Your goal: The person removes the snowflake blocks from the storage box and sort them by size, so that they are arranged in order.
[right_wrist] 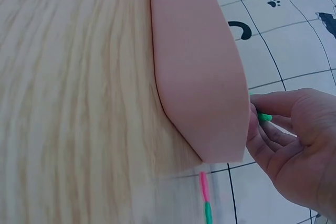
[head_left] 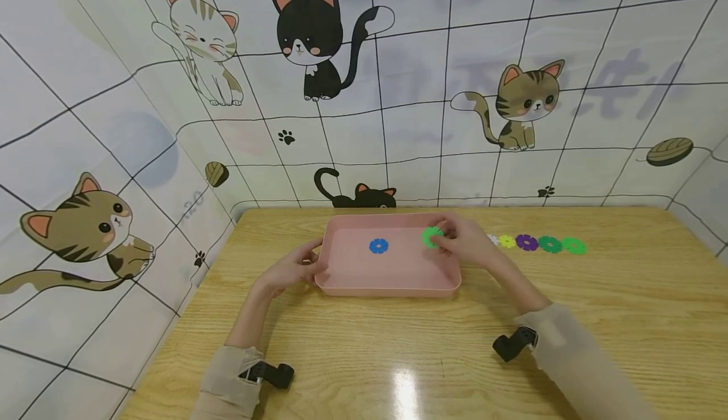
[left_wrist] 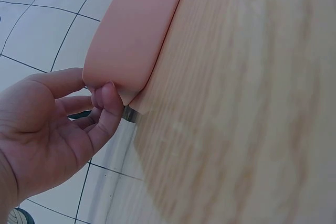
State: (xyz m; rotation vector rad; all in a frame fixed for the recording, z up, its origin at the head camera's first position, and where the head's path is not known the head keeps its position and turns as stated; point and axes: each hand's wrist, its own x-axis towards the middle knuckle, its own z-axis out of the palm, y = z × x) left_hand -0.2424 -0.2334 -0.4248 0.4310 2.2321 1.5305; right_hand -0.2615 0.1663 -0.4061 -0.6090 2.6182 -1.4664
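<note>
A shallow pink tray [head_left: 392, 275] lies on the table, its long side across my view. At its left end my left hand [head_left: 291, 268] grips the wall; in the left wrist view, curled fingers lie against the tray's corner. My right hand [head_left: 467, 242] pinches a light green notched snowflake disc [head_left: 431, 237] over the right part of the tray. The right wrist view shows only a sliver of this green disc [right_wrist: 265, 117] between finger and thumb, beyond the tray wall. A blue snowflake disc [head_left: 378, 246] rests flat inside the tray, left of the green one.
To the right of the tray runs a row of several snowflake discs, among them a yellow one [head_left: 507, 241], a purple one [head_left: 526, 242], a dark green one [head_left: 550, 244] and a light green one [head_left: 574, 246]. The wooden table [head_left: 364, 338] meets a cat-patterned wall [head_left: 415, 110] behind.
</note>
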